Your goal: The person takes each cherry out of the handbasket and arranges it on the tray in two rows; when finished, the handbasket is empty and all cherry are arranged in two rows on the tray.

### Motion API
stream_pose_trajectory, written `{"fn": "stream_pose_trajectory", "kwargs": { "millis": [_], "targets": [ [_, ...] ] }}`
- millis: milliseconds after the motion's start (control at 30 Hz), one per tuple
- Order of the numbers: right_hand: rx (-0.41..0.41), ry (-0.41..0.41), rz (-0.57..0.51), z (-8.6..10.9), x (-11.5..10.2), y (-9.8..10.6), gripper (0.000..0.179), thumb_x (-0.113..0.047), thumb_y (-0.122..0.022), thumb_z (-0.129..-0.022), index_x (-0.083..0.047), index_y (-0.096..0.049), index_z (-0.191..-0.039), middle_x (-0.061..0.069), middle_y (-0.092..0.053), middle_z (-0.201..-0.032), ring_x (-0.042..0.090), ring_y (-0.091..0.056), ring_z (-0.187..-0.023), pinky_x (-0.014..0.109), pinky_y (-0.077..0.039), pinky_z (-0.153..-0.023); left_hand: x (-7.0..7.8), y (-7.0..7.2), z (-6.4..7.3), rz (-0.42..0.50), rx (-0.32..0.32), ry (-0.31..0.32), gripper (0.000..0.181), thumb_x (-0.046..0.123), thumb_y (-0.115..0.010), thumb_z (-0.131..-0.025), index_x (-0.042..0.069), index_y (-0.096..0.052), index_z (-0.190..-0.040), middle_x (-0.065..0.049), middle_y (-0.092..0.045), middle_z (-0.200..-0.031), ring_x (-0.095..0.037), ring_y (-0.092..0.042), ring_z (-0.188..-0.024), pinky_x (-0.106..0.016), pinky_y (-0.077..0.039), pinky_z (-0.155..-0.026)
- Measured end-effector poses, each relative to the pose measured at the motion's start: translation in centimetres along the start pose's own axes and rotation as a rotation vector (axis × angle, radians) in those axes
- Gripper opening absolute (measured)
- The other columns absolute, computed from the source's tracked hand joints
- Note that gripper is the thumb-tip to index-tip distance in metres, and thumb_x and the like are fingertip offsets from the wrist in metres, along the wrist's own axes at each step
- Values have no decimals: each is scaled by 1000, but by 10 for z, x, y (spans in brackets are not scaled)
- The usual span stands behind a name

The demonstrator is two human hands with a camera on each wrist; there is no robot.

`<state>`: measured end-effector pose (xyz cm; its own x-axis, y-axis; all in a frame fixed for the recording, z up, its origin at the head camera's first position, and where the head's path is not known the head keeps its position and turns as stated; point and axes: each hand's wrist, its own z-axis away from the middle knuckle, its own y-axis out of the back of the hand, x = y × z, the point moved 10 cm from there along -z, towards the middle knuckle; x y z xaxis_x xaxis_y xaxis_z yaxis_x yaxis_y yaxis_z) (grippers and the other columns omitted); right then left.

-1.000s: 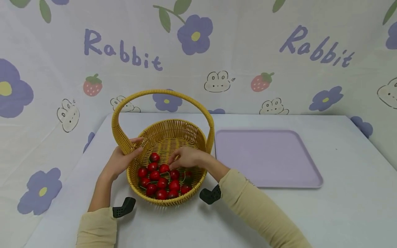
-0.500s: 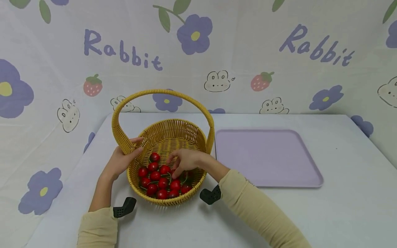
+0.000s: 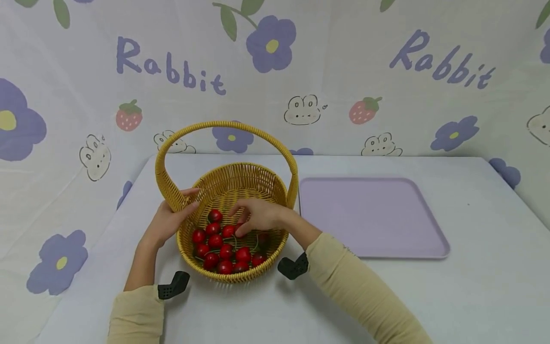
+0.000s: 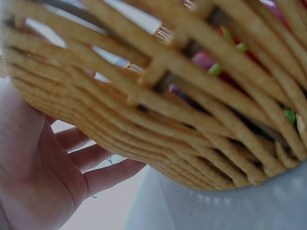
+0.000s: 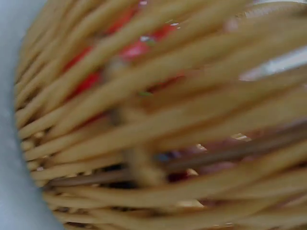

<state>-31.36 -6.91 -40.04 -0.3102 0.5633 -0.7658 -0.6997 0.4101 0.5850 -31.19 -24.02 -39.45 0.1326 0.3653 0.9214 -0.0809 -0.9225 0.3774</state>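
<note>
The left hand (image 3: 169, 220) grips the basket (image 3: 242, 177) at nine o'clock, and the right hand (image 3: 259, 215), inside its three o'clock half, pinches a cherry (image 3: 239, 227).

Looks like a makeshift recording corner indoors; curtained at back and sides with pale cloth (image 3: 335, 48) printed with purple flowers, strawberries, rabbits and "Rabbit"; furnished with a plain white table (image 3: 485, 291); equipped with black wrist devices (image 3: 174, 285); hard to tell whether inside a home, lab or studio.
</note>
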Motion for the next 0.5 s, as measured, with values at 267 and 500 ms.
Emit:
{"fn": "stream_pose_trajectory", "kwargs": {
  "millis": [267,500],
  "targets": [
    [115,69,-132,10,-18,27,49,-20,-70,-88,-13,-52,-133,7,-58,-108,28,-63,-94,36,-52,-81,0,1,0,-5,1,-4,47,21,-59,-96,2,-47,-138,-20,-42,-143,-38,-37,-132,-58,-31,-103],
    [118,136,-305,20,-27,33,62,-15,-71,-87,-13,-42,-142,12,-58,-108,34,-65,-89,43,-54,-77,-1,2,0,0,4,0,47,21,-59,-96,3,-47,-138,-20,-41,-144,-38,-36,-132,-59,-30,-102]
  ]
}}
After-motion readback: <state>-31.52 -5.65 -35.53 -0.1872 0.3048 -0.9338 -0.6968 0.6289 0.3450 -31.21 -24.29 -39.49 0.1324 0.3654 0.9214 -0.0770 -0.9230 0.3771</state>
